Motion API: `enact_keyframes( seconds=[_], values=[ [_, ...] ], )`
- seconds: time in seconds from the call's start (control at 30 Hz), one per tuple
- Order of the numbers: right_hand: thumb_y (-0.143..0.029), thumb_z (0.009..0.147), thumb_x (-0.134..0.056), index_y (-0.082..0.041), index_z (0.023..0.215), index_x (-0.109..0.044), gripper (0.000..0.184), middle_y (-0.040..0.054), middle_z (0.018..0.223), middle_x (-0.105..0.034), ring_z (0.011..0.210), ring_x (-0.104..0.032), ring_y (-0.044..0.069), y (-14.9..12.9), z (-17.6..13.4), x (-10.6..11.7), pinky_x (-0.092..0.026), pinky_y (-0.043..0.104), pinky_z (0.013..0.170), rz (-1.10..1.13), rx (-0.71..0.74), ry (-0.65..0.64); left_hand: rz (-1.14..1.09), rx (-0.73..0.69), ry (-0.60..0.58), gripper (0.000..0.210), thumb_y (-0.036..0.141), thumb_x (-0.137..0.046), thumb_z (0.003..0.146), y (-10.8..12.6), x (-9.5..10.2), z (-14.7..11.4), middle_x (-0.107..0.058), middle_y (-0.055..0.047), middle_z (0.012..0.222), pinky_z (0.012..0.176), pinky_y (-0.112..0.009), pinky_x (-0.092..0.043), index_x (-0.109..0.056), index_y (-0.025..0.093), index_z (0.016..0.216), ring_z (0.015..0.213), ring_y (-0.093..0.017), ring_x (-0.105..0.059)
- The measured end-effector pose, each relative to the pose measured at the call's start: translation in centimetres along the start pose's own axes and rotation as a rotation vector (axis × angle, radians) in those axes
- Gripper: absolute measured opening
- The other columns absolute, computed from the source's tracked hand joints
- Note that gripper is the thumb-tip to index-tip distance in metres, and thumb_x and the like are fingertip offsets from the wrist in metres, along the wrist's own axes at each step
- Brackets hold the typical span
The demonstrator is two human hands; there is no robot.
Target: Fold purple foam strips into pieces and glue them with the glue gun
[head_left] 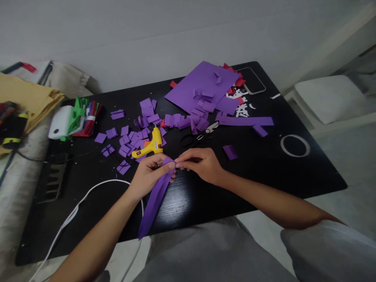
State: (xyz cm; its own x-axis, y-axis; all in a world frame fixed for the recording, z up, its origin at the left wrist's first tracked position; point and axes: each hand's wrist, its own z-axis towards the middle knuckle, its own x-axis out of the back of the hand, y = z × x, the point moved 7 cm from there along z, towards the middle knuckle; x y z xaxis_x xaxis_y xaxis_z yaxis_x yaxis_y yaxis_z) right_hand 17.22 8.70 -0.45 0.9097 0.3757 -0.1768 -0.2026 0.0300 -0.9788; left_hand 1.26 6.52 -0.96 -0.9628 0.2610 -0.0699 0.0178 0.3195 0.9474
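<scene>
A long purple paper strip (156, 199) hangs down toward the table's front edge, creased along its length. My left hand (151, 172) is closed on its upper end, thumb on top. My right hand (202, 163) pinches the tip of the same strip, its fingers touching those of the left. Just beyond the left hand a yellow hot glue gun (152, 145) lies on its side among small folded purple paper pieces (127, 143). Black-handled scissors (202, 135) rest beyond the right hand. What lies between the fingertips is partly hidden.
On the black table (249, 168) are a large purple sheet (194, 86), red and white scraps, a phone (252, 80) and a tape roll (295, 145). A white cord (85, 197) crosses the left side. Bundled pipe cleaners (89, 119) lie at the far left.
</scene>
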Motion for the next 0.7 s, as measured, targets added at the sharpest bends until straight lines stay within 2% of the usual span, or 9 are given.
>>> enact_keyframes(
  seconds=[0.3, 0.7],
  values=[
    [-0.028, 0.082, -0.081, -0.021, 0.089, -0.082, 0.01, 0.003, 0.085, -0.077, 0.066, -0.068, 0.012, -0.24, -0.1, -0.01, -0.056, 0.024, 0.06, -0.054, 0.025, -0.007, 0.0, -0.027, -0.004, 0.019, 0.035, -0.079, 0.084, 0.1, -0.06, 0.07, -0.073, -0.001, 0.07, 0.057, -0.023, -0.06, -0.073, 0.016, 0.083, 0.056, -0.013, -0.068],
    [-0.029, 0.081, -0.082, -0.02, 0.091, -0.081, 0.014, 0.0028, 0.085, -0.077, 0.069, -0.07, 0.014, -0.05, 0.2, 0.22, -0.056, 0.023, 0.058, -0.036, -0.026, 0.011, -0.014, -0.021, 0.043, 0.02, 0.034, -0.08, 0.082, 0.19, 0.44, 0.24, -0.073, -0.001, 0.069, 0.058, -0.023, -0.06, -0.073, 0.015, 0.081, 0.056, -0.013, -0.069]
  ],
)
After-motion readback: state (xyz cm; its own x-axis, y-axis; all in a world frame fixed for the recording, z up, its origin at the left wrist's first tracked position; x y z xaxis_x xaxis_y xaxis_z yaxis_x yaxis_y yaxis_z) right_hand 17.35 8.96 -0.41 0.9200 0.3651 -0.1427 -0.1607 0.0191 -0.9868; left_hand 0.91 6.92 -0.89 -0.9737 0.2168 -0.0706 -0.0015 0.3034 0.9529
